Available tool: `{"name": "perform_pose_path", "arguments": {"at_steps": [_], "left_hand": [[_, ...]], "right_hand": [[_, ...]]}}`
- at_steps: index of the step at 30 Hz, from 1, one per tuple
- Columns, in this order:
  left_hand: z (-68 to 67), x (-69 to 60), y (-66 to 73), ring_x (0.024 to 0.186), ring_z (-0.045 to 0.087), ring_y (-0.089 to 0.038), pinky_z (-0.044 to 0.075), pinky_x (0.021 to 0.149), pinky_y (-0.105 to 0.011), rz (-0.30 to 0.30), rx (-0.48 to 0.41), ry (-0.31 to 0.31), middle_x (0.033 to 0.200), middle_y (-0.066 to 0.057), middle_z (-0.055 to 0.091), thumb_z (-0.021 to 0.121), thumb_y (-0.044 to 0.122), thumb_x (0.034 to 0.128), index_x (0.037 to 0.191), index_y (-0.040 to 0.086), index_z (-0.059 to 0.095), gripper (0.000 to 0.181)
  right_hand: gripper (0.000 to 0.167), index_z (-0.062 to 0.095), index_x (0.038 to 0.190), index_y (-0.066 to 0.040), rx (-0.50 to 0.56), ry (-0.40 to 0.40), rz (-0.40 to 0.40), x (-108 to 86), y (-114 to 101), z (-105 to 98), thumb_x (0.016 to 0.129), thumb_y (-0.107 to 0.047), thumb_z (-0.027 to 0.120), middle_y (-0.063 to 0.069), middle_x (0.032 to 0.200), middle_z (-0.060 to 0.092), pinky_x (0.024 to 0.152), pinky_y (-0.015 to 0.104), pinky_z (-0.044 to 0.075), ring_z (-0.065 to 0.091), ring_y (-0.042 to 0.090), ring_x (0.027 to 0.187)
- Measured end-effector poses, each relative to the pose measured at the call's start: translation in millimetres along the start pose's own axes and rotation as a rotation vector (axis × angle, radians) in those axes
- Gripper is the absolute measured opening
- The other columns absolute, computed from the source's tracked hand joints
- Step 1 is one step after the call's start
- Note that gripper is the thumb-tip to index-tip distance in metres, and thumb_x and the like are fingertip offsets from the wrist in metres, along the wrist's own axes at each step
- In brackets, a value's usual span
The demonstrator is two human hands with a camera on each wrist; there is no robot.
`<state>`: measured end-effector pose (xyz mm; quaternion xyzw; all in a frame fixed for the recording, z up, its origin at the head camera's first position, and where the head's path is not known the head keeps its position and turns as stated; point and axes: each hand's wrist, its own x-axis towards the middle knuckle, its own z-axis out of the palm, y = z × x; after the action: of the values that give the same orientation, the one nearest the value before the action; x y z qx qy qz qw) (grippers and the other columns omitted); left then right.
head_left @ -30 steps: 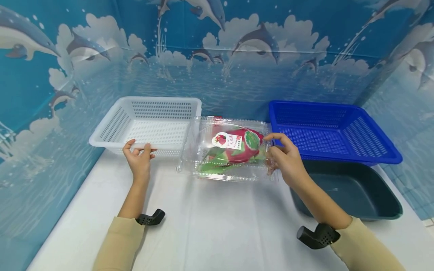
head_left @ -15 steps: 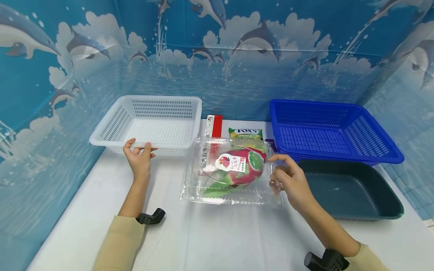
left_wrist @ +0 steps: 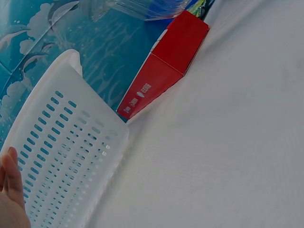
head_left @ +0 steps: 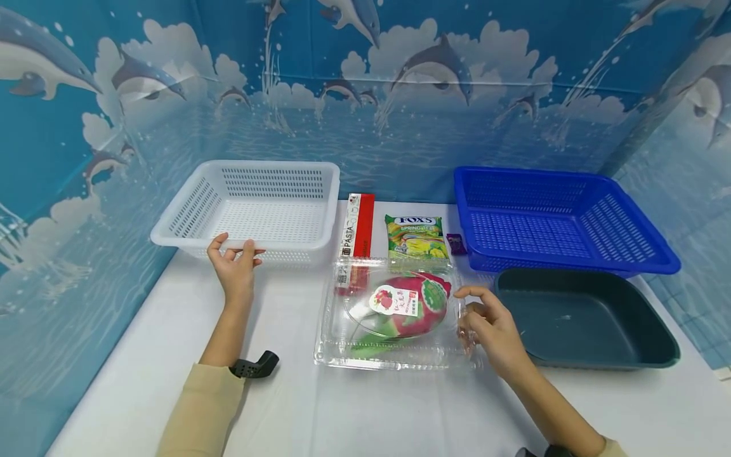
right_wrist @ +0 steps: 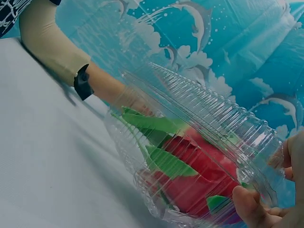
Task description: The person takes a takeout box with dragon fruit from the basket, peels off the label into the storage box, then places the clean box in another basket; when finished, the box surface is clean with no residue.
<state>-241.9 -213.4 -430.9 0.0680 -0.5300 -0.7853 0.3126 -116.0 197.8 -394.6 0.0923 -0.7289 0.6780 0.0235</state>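
Note:
My right hand (head_left: 493, 327) grips the right edge of a clear plastic clamshell box (head_left: 334, 346), held over the middle of the table. A red and green dragon fruit (head_left: 419, 324) with a white label shows through its lid. In the right wrist view, thumb and fingers pinch the ridged edge of the box (right_wrist: 213, 107), and green leaf tips lie beside the fruit (right_wrist: 199, 171). My left hand (head_left: 237, 273) holds the front rim of the white slotted basket (head_left: 274, 244); its fingers also show against the basket wall (left_wrist: 66, 137) in the left wrist view.
Behind the clamshell lie a red and white pasta box (head_left: 358, 222), a green FOX'S candy bag (head_left: 417, 235) and a small purple packet (head_left: 455, 244). A blue basket (head_left: 571, 254) stands back right, with a dark green tub (head_left: 588, 317) in front of it.
My right hand has brought the clamshell back toward me, uncovering the pasta box, the candy bag and the purple packet behind it. The left hand has stayed at the white basket's rim.

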Motion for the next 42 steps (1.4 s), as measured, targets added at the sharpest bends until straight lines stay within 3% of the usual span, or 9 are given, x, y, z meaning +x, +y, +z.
{"name": "perform_pose_path", "arguments": {"at_steps": [15, 25, 33, 39, 42], "left_hand": [[1.1, -1.1, 0.6, 0.062, 0.067, -0.012, 0.05, 0.051, -0.016, 0.008, -0.003, -0.012, 0.084, -0.008, 0.054, 0.062, -0.002, 0.0927, 0.126, 0.012, 0.033, 0.046], [1.8, -1.1, 3.1, 0.063, 0.067, -0.011, 0.05, 0.052, -0.016, -0.017, 0.028, -0.011, 0.084, -0.008, 0.054, 0.061, -0.001, 0.0933, 0.126, 0.012, 0.032, 0.046], [1.5, -0.8, 8.7, 0.061, 0.066, -0.009, 0.052, 0.055, -0.017, -0.055, 0.126, -0.031, 0.083, -0.008, 0.054, 0.06, 0.003, 0.0952, 0.125, 0.014, 0.031, 0.043], [-0.8, -1.8, 19.1, 0.062, 0.065, -0.006, 0.051, 0.059, -0.016, -0.128, 0.301, -0.078, 0.081, -0.001, 0.059, 0.058, 0.014, 0.0983, 0.13, 0.015, 0.027, 0.044], [-0.6, -4.2, 19.4, 0.062, 0.065, -0.008, 0.051, 0.059, -0.016, -0.14, 0.328, -0.097, 0.082, -0.002, 0.06, 0.054, 0.019, 0.1007, 0.13, 0.018, 0.026, 0.041]], "right_hand": [[0.036, 0.053, 0.114, -0.004, 0.048, -0.011, -0.009, -6.5, 22.9, -1.3, 0.085, 0.015, 0.043, 0.004, 0.065, 0.05, 0.039, 0.026, 0.045, 0.05, 0.012, 0.049], [0.034, 0.052, 0.116, 0.001, 0.058, -0.017, -0.043, -7.6, 28.5, -1.0, 0.086, 0.016, 0.043, 0.005, 0.066, 0.05, 0.038, 0.027, 0.045, 0.05, 0.012, 0.05], [0.033, 0.051, 0.118, 0.001, -0.043, -0.061, -0.049, -7.4, 29.2, -5.5, 0.088, 0.014, 0.043, 0.006, 0.07, 0.05, 0.038, 0.029, 0.048, 0.052, 0.012, 0.05], [0.036, 0.046, 0.124, -0.001, -0.113, -0.112, -0.041, -8.0, 28.8, -8.1, 0.09, 0.011, 0.043, 0.012, 0.076, 0.048, 0.041, 0.03, 0.048, 0.052, 0.016, 0.053], [0.04, 0.044, 0.126, -0.003, -0.142, -0.135, -0.057, -9.6, 27.4, -9.0, 0.089, 0.012, 0.043, 0.012, 0.076, 0.047, 0.043, 0.031, 0.049, 0.052, 0.017, 0.054]]}}
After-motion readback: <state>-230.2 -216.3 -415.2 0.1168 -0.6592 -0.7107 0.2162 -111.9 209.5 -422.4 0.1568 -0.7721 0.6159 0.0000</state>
